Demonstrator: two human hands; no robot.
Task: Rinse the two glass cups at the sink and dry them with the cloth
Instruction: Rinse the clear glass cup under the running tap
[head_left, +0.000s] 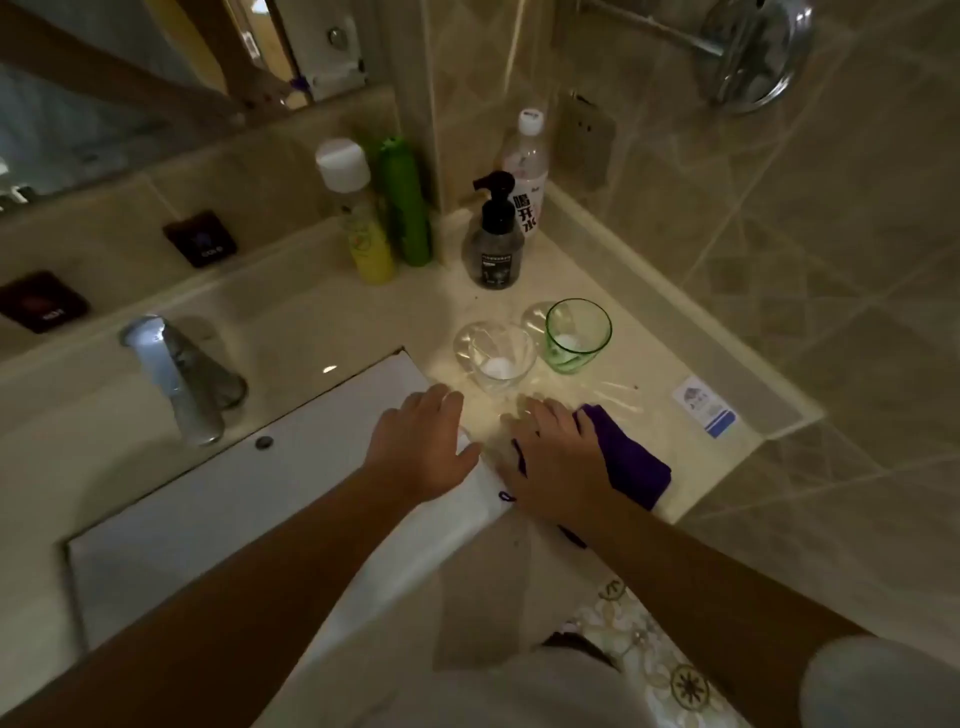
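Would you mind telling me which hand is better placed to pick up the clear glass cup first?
Probably the left hand: it lies open and free beside the clear glass cup, on the sink side, while the right hand rests on the purple cloth.

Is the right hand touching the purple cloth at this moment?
Touching. The head view shows the right hand lying flat with its outer edge on the purple cloth on the counter; no gap shows between them.

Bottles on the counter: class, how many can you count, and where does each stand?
4, all at the back corner: a yellow bottle, a green bottle beside it, a black pump bottle, and a clear water bottle behind the pump.
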